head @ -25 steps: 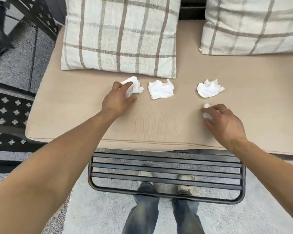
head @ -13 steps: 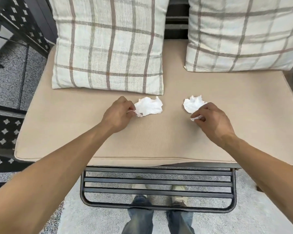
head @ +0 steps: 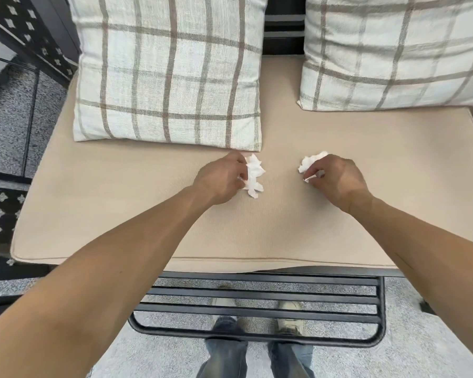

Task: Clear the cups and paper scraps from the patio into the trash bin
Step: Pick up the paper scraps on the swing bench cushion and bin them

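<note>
Gathering step, by the look of it: paper scraps being collected off the seat cushion (head: 148, 214), none yet binned. Left hand (head: 221, 178) curled around crumpled white paper (head: 254, 173), most of the wad sticking out just right of the fingers, its lower tip touching or just above the cushion. Left pillow (head: 170, 69) just beyond that grip. Bare cushion between the two grips. Right hand (head: 336, 178) clenched on more paper: a crumpled wad (head: 310, 162) showing past the knuckles on the far left side, plus a small scrap (head: 310, 178) pinched at the fingertips. Right pillow (head: 399, 50) well beyond that grip. Next, probably: lift both handfuls clear, hold tight so the loose ends stay in, turn toward the trash bin. No bin or cups in view.
</note>
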### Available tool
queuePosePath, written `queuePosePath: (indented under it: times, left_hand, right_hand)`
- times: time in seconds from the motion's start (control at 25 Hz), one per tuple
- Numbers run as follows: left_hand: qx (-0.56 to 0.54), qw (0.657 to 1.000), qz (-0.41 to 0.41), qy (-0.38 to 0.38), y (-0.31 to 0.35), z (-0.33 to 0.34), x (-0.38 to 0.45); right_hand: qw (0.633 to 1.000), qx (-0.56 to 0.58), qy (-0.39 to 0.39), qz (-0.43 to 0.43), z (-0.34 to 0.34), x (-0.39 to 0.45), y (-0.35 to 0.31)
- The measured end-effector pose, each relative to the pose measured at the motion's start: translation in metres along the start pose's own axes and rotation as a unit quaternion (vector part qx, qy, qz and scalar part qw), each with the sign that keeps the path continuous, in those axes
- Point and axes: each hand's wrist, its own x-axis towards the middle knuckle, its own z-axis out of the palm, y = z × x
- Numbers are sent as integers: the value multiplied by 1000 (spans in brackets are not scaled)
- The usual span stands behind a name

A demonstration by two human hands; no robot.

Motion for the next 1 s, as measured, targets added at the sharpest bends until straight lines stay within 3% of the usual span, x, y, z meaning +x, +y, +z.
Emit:
queuePosePath:
  times: [0.12, 0.32, 0.56, 0.76, 1.0]
  left_hand:
    - [-14, 999, -20, 40, 0, 8, -2]
    - [1, 998, -48, 47, 8, 10, -9]
    - [-3, 997, -82, 2, 27, 0, -46]
    - [-35, 993, -64, 87, 62, -44, -84]
    - [-120, 979, 15, 165, 153, -121, -138]
  right_hand:
    - [1000, -6, 5, 6, 1, -1, 3]
    - [999, -23, -5, 42, 0, -17, 5]
    - [996, -43, -41, 73, -24, -59, 16]
    - [999, -28, 21, 20, -80, -94, -7]
    - [992, 28, 117, -30, -167, -184, -49]
